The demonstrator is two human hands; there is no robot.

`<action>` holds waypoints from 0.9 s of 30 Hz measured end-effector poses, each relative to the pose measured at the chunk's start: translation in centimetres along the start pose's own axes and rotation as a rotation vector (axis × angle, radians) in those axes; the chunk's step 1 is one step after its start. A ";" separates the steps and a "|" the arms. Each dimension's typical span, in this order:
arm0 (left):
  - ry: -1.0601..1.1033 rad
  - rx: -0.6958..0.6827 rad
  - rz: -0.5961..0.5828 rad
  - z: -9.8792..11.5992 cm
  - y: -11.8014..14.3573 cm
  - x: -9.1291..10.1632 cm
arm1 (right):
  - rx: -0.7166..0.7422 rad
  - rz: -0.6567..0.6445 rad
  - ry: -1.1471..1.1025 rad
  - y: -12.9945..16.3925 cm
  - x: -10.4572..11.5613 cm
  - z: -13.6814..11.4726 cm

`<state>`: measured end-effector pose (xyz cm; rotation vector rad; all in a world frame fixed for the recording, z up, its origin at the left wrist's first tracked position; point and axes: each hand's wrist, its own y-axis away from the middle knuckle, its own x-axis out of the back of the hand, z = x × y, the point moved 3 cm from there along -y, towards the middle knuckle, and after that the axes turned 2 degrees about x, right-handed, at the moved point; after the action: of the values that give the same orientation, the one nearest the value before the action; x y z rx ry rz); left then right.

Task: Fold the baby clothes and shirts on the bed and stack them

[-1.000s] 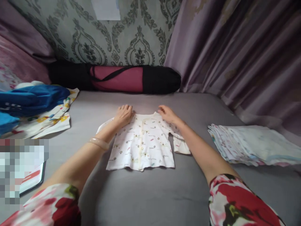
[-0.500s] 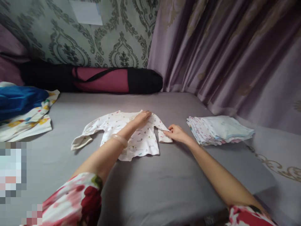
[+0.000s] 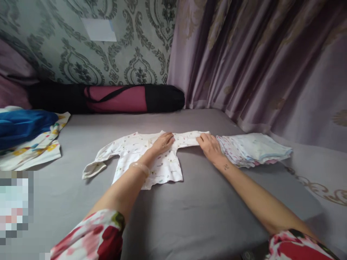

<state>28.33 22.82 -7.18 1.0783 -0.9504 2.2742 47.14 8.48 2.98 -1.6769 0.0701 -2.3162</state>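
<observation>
While it lies flat on a grey bed sheet, a small white baby shirt with tiny coloured prints has both long sleeves spread out to the sides. It sits near the middle of the bed. The left hand rests palm down on the shirt's chest near the collar, fingers loosely together and holding nothing; a pale bangle circles that wrist. The right hand lies flat on the end of the shirt's right sleeve, fingers extended, pressing it to the sheet rather than gripping it. Just beside that hand, touching the sleeve's end, is a stack of folded cloths. At the far left lie a blue garment and a patterned cloth. Against the patterned wall lies a black and maroon roll bag. Purple curtains hang on the right.
</observation>
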 end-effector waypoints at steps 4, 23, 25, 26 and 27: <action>-0.142 0.025 -0.104 0.7 0.3 0.1 | 0.036 -0.193 0.110 1.9 -2.5 0.7; -0.143 -0.024 -0.159 1.9 0.7 1.1 | -0.279 -0.355 -0.429 -6.0 -6.4 1.5; -0.153 -0.021 -0.173 1.9 0.8 0.9 | -0.282 -0.351 -0.456 -6.0 -6.4 1.8; -0.161 -0.018 -0.178 1.8 0.8 0.9 | -0.284 -0.344 -0.468 -5.8 -6.4 2.0; -0.170 -0.015 -0.179 1.8 0.8 0.8 | -0.288 -0.334 -0.483 -5.7 -6.4 2.0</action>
<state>28.21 20.99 -5.99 1.3114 -0.8943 2.0539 49.77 15.83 -1.11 -2.5208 0.0262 -2.1165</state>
